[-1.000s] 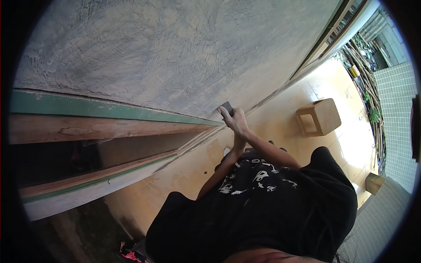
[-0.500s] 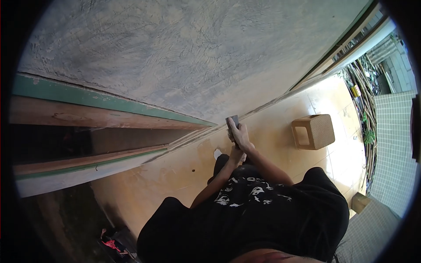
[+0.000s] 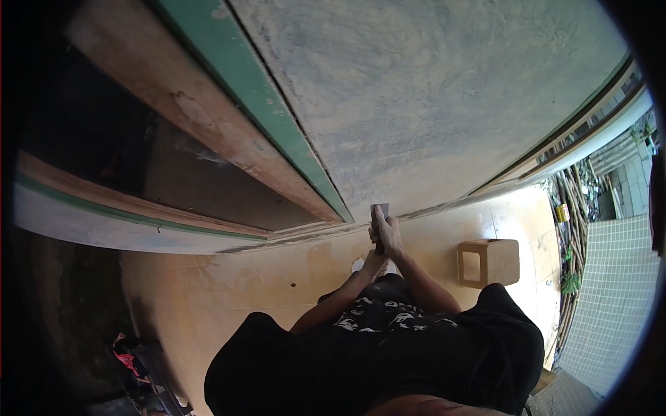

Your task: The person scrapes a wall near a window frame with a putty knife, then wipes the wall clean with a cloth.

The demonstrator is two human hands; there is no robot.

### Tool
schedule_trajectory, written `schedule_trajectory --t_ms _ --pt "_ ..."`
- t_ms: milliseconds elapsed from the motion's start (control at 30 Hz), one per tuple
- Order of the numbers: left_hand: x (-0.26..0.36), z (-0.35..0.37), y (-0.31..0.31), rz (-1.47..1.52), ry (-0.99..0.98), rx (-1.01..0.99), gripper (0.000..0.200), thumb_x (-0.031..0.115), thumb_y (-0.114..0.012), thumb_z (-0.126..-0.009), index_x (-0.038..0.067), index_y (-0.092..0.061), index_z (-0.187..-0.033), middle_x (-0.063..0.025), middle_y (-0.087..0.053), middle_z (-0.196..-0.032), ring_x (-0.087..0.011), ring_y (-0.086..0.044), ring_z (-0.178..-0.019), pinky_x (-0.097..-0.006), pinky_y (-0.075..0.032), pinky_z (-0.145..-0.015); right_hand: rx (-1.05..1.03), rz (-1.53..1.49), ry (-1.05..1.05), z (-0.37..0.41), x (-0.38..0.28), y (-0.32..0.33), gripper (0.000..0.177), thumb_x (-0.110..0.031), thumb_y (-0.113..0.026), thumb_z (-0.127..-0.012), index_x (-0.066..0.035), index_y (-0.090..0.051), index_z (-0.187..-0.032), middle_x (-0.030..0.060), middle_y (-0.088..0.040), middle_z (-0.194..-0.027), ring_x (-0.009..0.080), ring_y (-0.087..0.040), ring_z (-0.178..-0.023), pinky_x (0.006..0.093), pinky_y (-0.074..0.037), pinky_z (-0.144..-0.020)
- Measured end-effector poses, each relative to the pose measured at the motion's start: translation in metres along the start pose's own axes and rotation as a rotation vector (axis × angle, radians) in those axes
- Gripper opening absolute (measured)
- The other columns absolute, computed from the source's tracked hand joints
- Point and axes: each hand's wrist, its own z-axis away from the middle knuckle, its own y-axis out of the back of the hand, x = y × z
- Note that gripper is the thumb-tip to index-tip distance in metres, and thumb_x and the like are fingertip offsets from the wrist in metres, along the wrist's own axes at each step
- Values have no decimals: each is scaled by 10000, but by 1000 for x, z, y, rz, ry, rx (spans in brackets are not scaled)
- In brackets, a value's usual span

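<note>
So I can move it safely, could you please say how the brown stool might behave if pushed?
The stool is probably light for its size, as its side seems cut out, suggesting a hollow body. It may slide rather than tip, given its squat, boxy shape and the shiny floor.

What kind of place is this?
Probably a house's porch: a shiny tan tiled floor runs beside a green-edged brown wooden frame, and long, thin brown sticks lie piled past the floor's edge.

Tool (image 3: 383, 208) in right grip (image 3: 390, 237) was grey; wall (image 3: 444, 104) above it, mottled grey-white; frame (image 3: 270, 114) left, green and brown; stool (image 3: 503, 263) right, tan; shirt (image 3: 374, 360) below, black, white-printed.
</note>
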Motion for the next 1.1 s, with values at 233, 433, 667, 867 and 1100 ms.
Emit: schedule_trajectory --t_ms 233,433,667,867,1100 --pt "13 -19 -20 -213 -92 35 346 351 -701 -806 117 -500 -650 24 -451 -508 -98 -437 -387 -268 -322 -377 -38 -44 35 -12 -6 20 481 -462 -533 -937 -67 -481 -667 32 -490 -531 106 -455 -402 242 -368 -383" --pt "-6 -58 -26 -321 -132 33 357 380 -668 -824 110 -521 -642 -4 -493 -520 -117 -483 -408 -275 -362 -393 60 -65 89 -26 -8 47 506 -478 -536 -933 -60 -478 -654 34 -488 -524 106 -448 -390 241 -358 -368" --pt "-10 -75 -67 -125 -196 119 342 363 -667 -845 102 -519 -682 3 -481 -535 -119 -477 -418 -277 -358 -404 -39 69 123 -45 -22 74 515 -468 -507 -950 -72 -482 -622 17 -468 -489 95 -423 -365 239 -331 -343" --pt "-24 -101 -73 49 -141 110 295 326 -668 -860 110 -519 -726 48 -422 -552 -74 -401 -407 -250 -288 -373 -41 171 157 -57 -21 82 522 -434 -530 -948 -45 -500 -601 16 -471 -478 95 -427 -351 244 -317 -329" --pt "-16 -102 -82 -163 -421 318 351 283 -643 -852 48 -544 -611 -12 -508 -533 -107 -490 -447 -289 -359 -411 -56 177 194 -41 -53 73 522 -415 -527 -955 -65 -469 -572 -2 -427 -435 88 -401 -333 253 -290 -321"
